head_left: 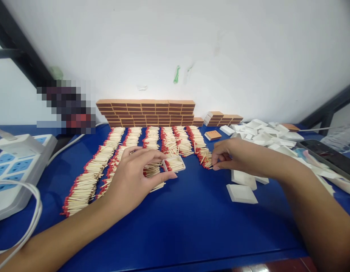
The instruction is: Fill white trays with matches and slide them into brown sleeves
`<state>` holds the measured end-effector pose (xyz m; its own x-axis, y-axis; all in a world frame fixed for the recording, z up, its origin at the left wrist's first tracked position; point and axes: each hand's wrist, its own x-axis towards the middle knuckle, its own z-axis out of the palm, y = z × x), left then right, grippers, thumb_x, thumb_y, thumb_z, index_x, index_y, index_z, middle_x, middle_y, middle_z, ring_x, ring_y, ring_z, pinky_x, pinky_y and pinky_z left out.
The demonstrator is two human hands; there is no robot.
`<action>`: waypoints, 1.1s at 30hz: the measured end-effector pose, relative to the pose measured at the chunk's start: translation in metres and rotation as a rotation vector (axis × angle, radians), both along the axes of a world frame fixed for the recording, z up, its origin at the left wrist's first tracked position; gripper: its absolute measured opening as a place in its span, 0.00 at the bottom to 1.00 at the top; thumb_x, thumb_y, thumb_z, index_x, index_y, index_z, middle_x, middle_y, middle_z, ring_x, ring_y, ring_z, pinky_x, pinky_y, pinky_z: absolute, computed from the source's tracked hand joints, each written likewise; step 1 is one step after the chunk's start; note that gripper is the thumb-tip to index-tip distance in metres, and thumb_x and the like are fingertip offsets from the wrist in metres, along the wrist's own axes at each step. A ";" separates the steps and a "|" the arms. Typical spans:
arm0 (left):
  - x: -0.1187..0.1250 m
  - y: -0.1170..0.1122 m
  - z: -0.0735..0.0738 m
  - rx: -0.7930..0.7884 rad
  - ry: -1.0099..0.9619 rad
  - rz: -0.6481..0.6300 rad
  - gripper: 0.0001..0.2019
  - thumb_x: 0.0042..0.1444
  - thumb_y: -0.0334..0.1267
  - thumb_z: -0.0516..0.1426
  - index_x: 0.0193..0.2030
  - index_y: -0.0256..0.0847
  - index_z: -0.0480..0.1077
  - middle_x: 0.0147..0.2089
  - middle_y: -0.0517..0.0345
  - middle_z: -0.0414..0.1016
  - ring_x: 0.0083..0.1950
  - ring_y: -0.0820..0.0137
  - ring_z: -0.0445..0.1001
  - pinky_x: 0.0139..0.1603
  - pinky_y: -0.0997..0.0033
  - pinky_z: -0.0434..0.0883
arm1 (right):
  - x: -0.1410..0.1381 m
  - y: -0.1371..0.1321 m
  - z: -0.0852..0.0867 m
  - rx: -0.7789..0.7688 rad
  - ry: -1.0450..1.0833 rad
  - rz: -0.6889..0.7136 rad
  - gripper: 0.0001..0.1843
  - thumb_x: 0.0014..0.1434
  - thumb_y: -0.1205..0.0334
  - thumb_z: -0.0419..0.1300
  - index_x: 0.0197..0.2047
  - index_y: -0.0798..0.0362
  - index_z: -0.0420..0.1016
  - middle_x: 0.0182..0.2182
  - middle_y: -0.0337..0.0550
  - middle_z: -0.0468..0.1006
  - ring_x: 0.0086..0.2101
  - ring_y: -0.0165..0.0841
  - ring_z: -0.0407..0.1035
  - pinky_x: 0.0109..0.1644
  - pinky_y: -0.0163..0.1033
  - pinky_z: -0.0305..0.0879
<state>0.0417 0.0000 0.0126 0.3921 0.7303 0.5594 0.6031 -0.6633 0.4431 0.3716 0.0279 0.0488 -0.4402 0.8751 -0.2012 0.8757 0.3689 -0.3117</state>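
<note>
My left hand (135,168) holds a small white matchbox tray (180,168) between thumb and fingers. Red-headed matches (172,164) lie inside this tray, and more matches are partly hidden behind the hand. At the near end of the rightmost match row (195,138), my right hand (224,153) is closed in a pinch, its fingertips on the ends of some matches (206,160). How many it grips I cannot tell. Several other rows of matches (84,179) run along the blue table to the left.
Orange-and-brown matchboxes (146,113) stand stacked against the wall, with a smaller stack (223,119) beside them. A single matchbox (212,135) lies in front. White trays (260,132) are heaped at right, near a dark phone (328,155). A power strip (19,177) with cables sits at left.
</note>
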 end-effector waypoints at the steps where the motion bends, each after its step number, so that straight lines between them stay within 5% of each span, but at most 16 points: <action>1: 0.000 0.000 0.000 0.001 0.003 0.002 0.18 0.56 0.51 0.73 0.48 0.47 0.77 0.46 0.64 0.87 0.47 0.63 0.84 0.60 0.58 0.67 | 0.000 0.000 0.000 0.021 0.009 -0.002 0.06 0.62 0.58 0.66 0.36 0.46 0.85 0.36 0.41 0.85 0.34 0.36 0.76 0.36 0.40 0.67; 15: 0.000 0.000 0.000 0.017 0.011 0.002 0.18 0.55 0.49 0.74 0.46 0.47 0.78 0.47 0.64 0.88 0.49 0.62 0.84 0.60 0.58 0.68 | -0.002 0.001 -0.001 0.023 0.077 0.000 0.08 0.61 0.52 0.69 0.41 0.43 0.88 0.38 0.41 0.86 0.36 0.38 0.78 0.38 0.42 0.69; 26: 0.000 0.001 0.000 0.017 0.019 0.003 0.18 0.56 0.51 0.73 0.47 0.47 0.78 0.47 0.64 0.88 0.50 0.62 0.84 0.60 0.57 0.69 | -0.006 -0.003 0.002 0.003 0.039 0.025 0.09 0.65 0.55 0.64 0.35 0.48 0.82 0.34 0.42 0.83 0.31 0.36 0.74 0.34 0.40 0.64; 33: -0.001 0.000 -0.002 -0.007 0.034 0.009 0.18 0.55 0.52 0.74 0.46 0.48 0.78 0.48 0.62 0.88 0.49 0.61 0.84 0.60 0.55 0.69 | -0.019 -0.015 0.008 -0.026 0.196 0.079 0.12 0.68 0.50 0.63 0.40 0.47 0.83 0.39 0.43 0.84 0.33 0.34 0.74 0.33 0.38 0.65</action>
<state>0.0411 0.0004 0.0107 0.4041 0.7376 0.5410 0.6237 -0.6548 0.4269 0.3521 0.0127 0.0565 -0.5402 0.8318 -0.1273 0.7661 0.4235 -0.4835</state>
